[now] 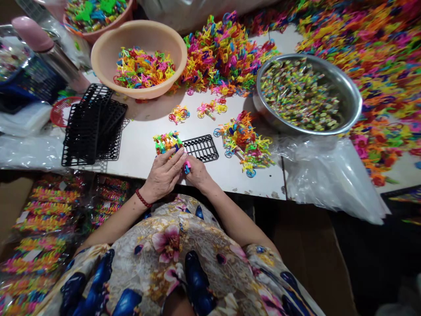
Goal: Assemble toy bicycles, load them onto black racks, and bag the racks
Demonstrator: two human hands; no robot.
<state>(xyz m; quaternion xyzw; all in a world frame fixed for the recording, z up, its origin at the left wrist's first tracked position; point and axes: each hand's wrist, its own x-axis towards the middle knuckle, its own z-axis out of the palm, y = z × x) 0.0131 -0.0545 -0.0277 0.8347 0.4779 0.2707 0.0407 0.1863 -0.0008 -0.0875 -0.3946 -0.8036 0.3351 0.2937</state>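
A black plastic rack (206,148) lies on the white table in front of me. Its left part is packed with small bright plastic toys (167,141); bare slots show on the right. My left hand (166,172) rests over these toys, fingers stretched out and lying flat. Close against it, my right hand (198,174) is at the rack's near edge, its fingers curled and partly hidden by the left hand. A pink and blue toy (187,166) shows between the hands, apparently in the right one. To the right sits a small heap of wheeled plastic toys (245,142).
Black racks (87,131) are stacked at left. Behind stand a peach bowl (140,90) of toys, a large toy pile (226,52) and a steel bowl (353,103) of small multicoloured pieces. Clear plastic bags (332,175) hang over the front edge. Packed bags (49,206) lie below left.
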